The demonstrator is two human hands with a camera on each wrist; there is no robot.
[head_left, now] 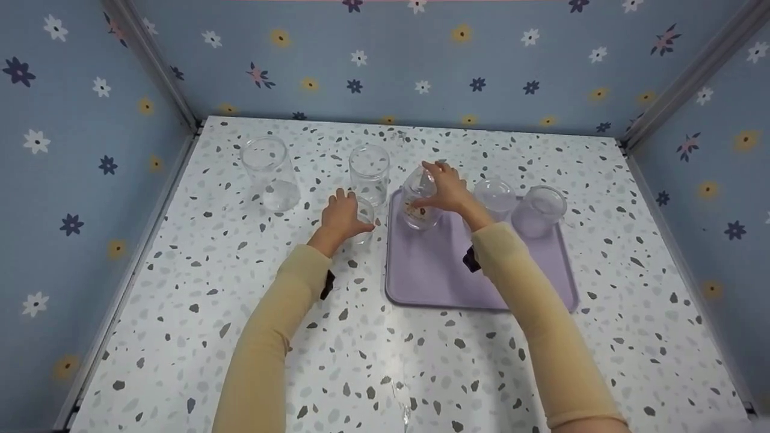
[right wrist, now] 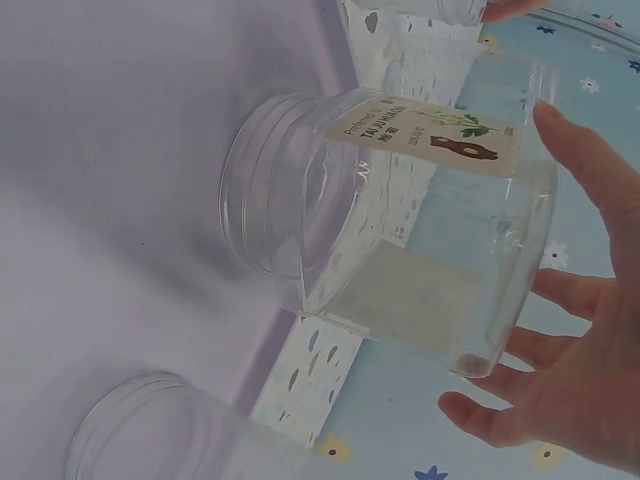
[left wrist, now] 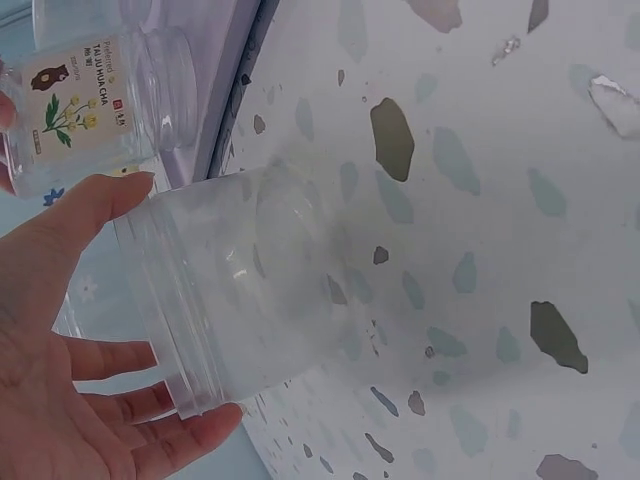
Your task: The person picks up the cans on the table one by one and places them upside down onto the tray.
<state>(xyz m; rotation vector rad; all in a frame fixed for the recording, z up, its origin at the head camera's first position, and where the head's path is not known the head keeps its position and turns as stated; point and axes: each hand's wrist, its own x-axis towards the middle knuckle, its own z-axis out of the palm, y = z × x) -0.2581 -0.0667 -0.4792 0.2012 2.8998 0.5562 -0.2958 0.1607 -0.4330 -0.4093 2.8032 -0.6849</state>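
My left hand (head_left: 341, 215) grips a plain clear jar (left wrist: 240, 290) by its rim, thumb on one side and fingers on the other. That jar stands upright on the speckled table, just left of the purple tray (head_left: 439, 282). Over the tray's back left corner, my right hand (head_left: 448, 189) holds a clear jar with a paper label (right wrist: 430, 135) showing a bear and flowers. This labelled jar is upside down, its mouth facing the tray and its base between thumb and fingers. Whether its mouth touches the tray, I cannot tell.
Two clear jars, one in the middle back (head_left: 496, 195) and one at the right (head_left: 538, 211), are on the tray. Left of it stand a tall wide jar (head_left: 267, 174) and another clear jar (head_left: 369, 174). Flowered panels (head_left: 385, 66) enclose the table's back and sides.
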